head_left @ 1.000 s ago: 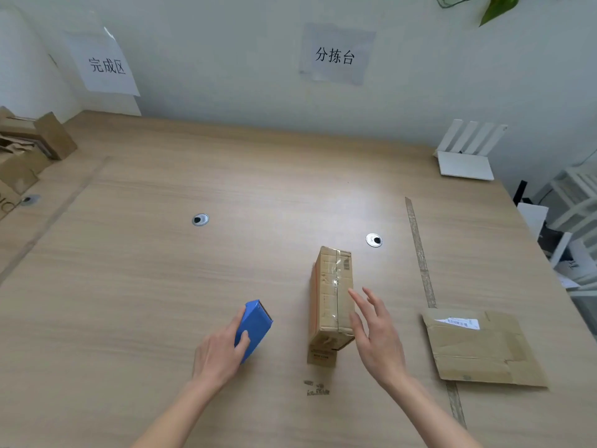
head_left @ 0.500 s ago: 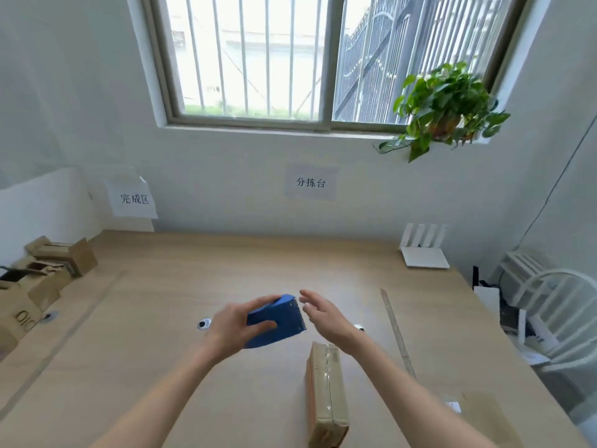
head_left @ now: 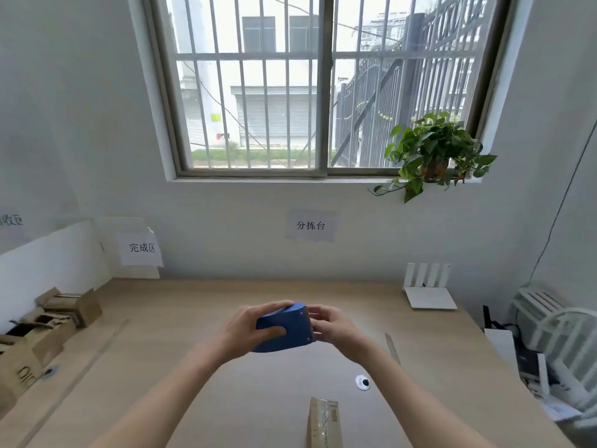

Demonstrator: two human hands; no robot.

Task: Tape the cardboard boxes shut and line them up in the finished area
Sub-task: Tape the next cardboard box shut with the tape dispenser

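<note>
While the blue tape dispenser [head_left: 284,328] is gripped in the left hand [head_left: 245,331] above the wooden counter [head_left: 226,399], the right hand [head_left: 332,328] pinches at its serrated metal edge. The tape end should be drawn out evenly. The cardboard box [head_left: 324,421], glossy with tape, stands below.

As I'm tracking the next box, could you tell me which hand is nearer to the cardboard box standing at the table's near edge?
Right. The right hand is above the cardboard box, at the tape dispenser's toothed end; the left hand grips it farther left.
</note>
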